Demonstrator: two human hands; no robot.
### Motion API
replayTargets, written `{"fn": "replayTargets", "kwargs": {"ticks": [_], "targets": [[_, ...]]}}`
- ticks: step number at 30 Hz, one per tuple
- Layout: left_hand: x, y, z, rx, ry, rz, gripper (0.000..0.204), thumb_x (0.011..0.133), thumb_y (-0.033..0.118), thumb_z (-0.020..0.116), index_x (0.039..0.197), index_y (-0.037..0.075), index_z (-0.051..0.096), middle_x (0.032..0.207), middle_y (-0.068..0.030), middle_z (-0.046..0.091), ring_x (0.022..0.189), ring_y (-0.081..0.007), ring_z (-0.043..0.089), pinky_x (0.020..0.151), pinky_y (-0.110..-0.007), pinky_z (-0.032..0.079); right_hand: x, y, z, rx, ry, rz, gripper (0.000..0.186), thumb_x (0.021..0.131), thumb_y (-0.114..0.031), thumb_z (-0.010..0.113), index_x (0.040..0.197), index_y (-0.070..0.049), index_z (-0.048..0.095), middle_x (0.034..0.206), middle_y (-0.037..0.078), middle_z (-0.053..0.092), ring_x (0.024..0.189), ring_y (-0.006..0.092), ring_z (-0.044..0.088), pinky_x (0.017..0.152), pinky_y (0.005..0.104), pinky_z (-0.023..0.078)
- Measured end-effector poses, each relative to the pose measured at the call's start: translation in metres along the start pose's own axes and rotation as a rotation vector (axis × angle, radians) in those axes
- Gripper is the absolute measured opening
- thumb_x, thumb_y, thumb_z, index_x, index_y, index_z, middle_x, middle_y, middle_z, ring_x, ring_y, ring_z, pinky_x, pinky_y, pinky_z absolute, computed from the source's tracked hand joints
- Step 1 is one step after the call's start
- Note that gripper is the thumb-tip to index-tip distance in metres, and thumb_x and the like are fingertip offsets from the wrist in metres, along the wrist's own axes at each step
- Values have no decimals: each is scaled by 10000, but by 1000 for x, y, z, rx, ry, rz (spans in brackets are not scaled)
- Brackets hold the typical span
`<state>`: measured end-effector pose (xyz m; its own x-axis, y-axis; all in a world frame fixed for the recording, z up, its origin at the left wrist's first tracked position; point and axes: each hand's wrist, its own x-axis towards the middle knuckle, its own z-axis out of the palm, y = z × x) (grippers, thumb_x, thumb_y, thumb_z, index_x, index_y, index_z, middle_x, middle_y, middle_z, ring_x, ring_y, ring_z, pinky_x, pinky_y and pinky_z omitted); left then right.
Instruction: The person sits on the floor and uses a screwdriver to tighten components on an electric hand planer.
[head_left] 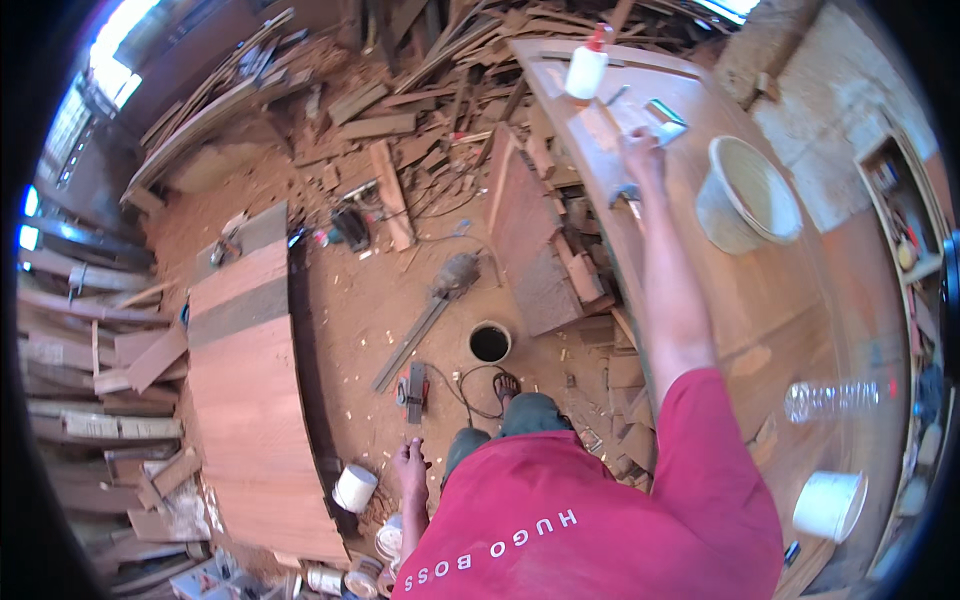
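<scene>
My right arm reaches out over the wooden workbench (pixel 800 340) on the right. At its far end my right hand (pixel 643 155) is closed, its fingers gathered beside a small white-and-green item (pixel 667 122); what they grip is too small to make out. A white bottle with a red cap (pixel 586 70) stands just beyond. Close to my right wrist, a brush-like tool (pixel 627 193) lies on the bench. My left hand (pixel 412 465) hangs low by my side, fingers loosely bent and apart, with nothing visible in it.
A large whitish bucket (pixel 722 205), a clear plastic bottle (pixel 830 400) and a white tub (pixel 828 505) are on the bench. Left stands a long wooden panel (pixel 240 400). A power tool (pixel 413 392), a dark-mouthed round container (pixel 490 343) and scrap wood (pixel 390 125) occupy the floor.
</scene>
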<state>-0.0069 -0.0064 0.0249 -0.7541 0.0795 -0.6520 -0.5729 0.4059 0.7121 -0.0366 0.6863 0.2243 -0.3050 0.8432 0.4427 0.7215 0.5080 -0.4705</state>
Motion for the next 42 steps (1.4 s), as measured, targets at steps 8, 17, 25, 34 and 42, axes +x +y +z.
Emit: {"fn": "replayTargets", "kwargs": {"ticks": [8, 17, 25, 34, 42], "targets": [[-18, 30, 31, -131, 172, 13, 281, 977, 324, 624, 1021, 51, 670, 756, 22, 503, 677, -87, 489, 589, -280, 480, 139, 100, 71, -411, -421, 272, 787, 732, -727, 703, 944, 29, 651, 829, 185, 643, 706, 279, 632, 609, 446, 513], [12, 48, 25, -100, 196, 42, 282, 983, 296, 622, 1021, 23, 680, 765, 22, 557, 669, -72, 467, 554, -257, 402, 135, 116, 80, -92, -717, 507, 474, 780, -461, 741, 813, 6, 669, 599, 115, 619, 438, 191, 596, 393, 325, 507], [90, 153, 6, -15, 129, 101, 275, 998, 313, 592, 1080, 65, 676, 748, 55, 485, 633, -52, 464, 534, -236, 437, 150, 141, 70, -110, -637, 553, 231, 961, -236, 537, 936, -16, 602, 663, 147, 660, 415, 181, 585, 325, 305, 460], [311, 269, -38, 59, -181, 161, 298, 981, 334, 627, 1038, 47, 684, 767, 31, 581, 647, -73, 509, 542, -265, 433, 122, 131, -19, 91, -227, 604, 217, 973, -317, 549, 1006, -104, 571, 695, 20, 549, 481, 116, 551, 356, 232, 401], [514, 446, -53, 317, -713, 196, 262, 984, 283, 615, 1107, 60, 674, 919, 3, 660, 806, -91, 589, 663, -266, 498, -103, -205, -10, 347, 235, 503, 349, 989, -162, 557, 1320, -60, 511, 1031, 47, 643, 850, 160, 627, 757, 316, 540]]}}
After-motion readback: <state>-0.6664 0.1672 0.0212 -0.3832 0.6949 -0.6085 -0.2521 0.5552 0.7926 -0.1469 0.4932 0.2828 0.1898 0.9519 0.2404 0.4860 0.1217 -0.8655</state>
